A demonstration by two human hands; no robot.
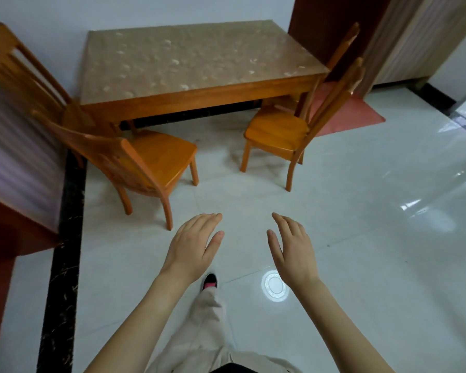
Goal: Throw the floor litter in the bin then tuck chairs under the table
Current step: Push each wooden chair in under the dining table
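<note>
Left hand (191, 246) and right hand (293, 249) hover empty, fingers straight and relaxed. The left-corner chair (156, 160) and right-corner chair (276, 131) stand pulled out from the bench (199, 63); rigid wood, probably weighty, best gripped at the backrest top

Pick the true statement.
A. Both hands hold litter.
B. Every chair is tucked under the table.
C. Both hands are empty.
C: the left hand and right hand are open and hold nothing; the left chair and right chair stand out from the table.
</note>
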